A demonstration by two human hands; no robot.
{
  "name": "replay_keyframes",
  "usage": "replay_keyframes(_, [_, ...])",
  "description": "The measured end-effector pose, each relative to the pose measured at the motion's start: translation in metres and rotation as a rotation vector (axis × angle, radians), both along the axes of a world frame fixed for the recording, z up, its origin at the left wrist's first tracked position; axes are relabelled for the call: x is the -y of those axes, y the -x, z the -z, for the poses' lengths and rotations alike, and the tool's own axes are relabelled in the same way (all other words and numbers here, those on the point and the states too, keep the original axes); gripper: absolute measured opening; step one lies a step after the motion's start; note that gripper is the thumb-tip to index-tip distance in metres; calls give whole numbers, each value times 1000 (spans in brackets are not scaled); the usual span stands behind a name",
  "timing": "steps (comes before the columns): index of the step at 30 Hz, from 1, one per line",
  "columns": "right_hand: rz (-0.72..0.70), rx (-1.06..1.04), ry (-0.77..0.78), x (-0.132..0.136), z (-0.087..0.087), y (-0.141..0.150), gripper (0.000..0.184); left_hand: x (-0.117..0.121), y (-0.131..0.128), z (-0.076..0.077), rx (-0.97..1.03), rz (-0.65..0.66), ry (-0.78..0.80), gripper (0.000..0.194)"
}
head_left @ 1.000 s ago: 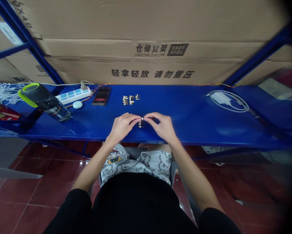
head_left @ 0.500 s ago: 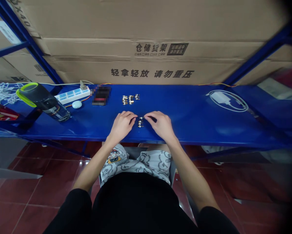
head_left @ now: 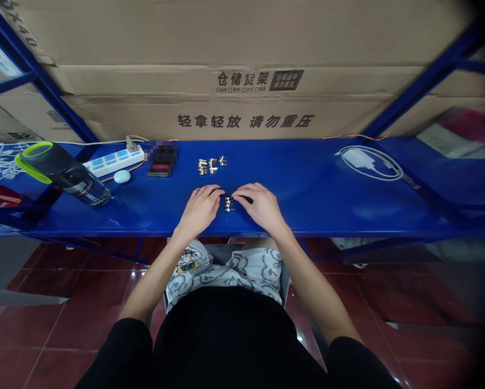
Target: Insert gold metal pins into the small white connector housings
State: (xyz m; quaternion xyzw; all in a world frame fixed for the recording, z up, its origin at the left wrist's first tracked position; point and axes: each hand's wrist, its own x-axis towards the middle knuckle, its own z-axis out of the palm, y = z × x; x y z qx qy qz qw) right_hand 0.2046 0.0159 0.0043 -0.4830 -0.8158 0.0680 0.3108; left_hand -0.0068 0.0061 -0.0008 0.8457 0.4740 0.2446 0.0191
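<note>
Both hands rest on the front of the blue metal shelf (head_left: 315, 183). Between them lies a short row of small metal connectors (head_left: 228, 204). My left hand (head_left: 200, 208) sits just left of the row, knuckles up and fingers curled under, with nothing showing in them. My right hand (head_left: 259, 205) lies just right of the row, its fingers stretched toward the connectors and the tips close to them. A second cluster of similar metal connectors (head_left: 210, 165) lies farther back on the shelf.
At the left lie a dark bottle with a green lid (head_left: 59, 172), a white power strip (head_left: 112, 159), a small white oval object (head_left: 121, 176) and a dark blurred box (head_left: 161, 160). A white charger with a coiled cable (head_left: 366, 160) lies at the right. Cardboard boxes (head_left: 242, 65) stand behind.
My hands held a connector together above the shelf. They have since lowered and moved apart, and the connector now lies in the row between them. The view shifted slightly.
</note>
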Motion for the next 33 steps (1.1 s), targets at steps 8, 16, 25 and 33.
replay_keyframes(8, [-21, 9, 23, 2, -1, -1, 27, 0, 0, 0, 10, 1, 13, 32])
replay_keyframes(16, [-27, 24, 30, 5, -3, 0, 30, -1, 15, -6, 6, 70, 124, 33])
replay_keyframes(25, [53, 248, 24, 5, 1, -13, 42, 1, 14, -2, -54, -10, 108, 41])
replay_keyframes(33, [74, 312, 55, 5, 14, -21, 50, 2, 14, 1, -63, -28, 81, 41])
